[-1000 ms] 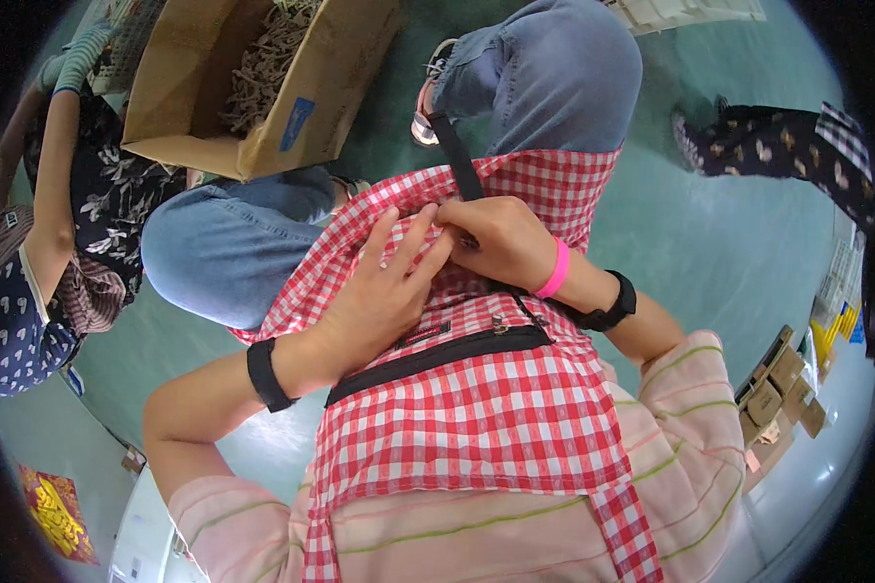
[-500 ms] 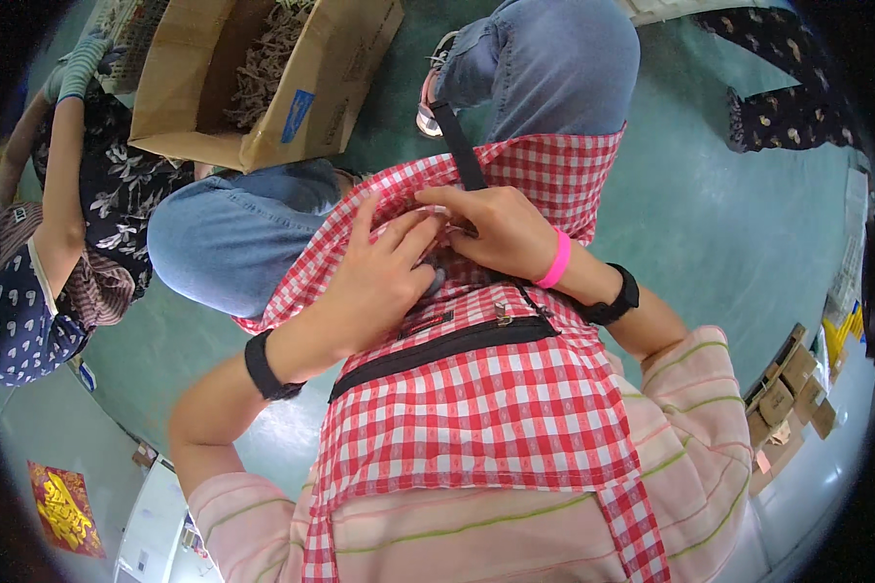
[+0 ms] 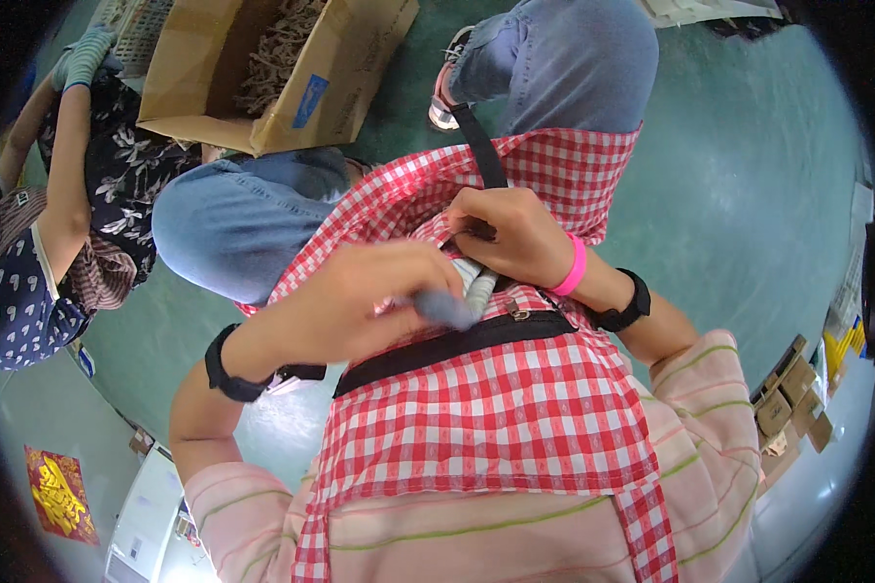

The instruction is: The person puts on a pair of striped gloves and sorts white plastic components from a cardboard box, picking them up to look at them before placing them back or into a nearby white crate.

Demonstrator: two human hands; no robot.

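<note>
My right hand (image 3: 515, 233) is closed, its curled fingers gripping the red-and-white checked apron (image 3: 486, 418) at the pocket above the black zipper (image 3: 447, 348). Beside it is my left hand (image 3: 365, 296), smeared by motion, with its fingers drawn together on a work glove (image 3: 476, 290). The glove is pale and striped with blue-grey tips, and part of it is hidden in the cloth fold. A black strap (image 3: 478, 146) runs from the apron toward my shoe.
An open cardboard box (image 3: 292, 87) holding tangled grey-brown stuff stands beyond my left knee. A person with striped gloves (image 3: 89, 58) sits at the far left beside a pale basket (image 3: 138, 34). Smaller cartons (image 3: 792, 394) are stacked at the right.
My left hand has drawn back left from the pocket, and the striped glove now shows between my hands. My right hand has shifted slightly right. The dark patterned trousers at upper right have mostly left view.
</note>
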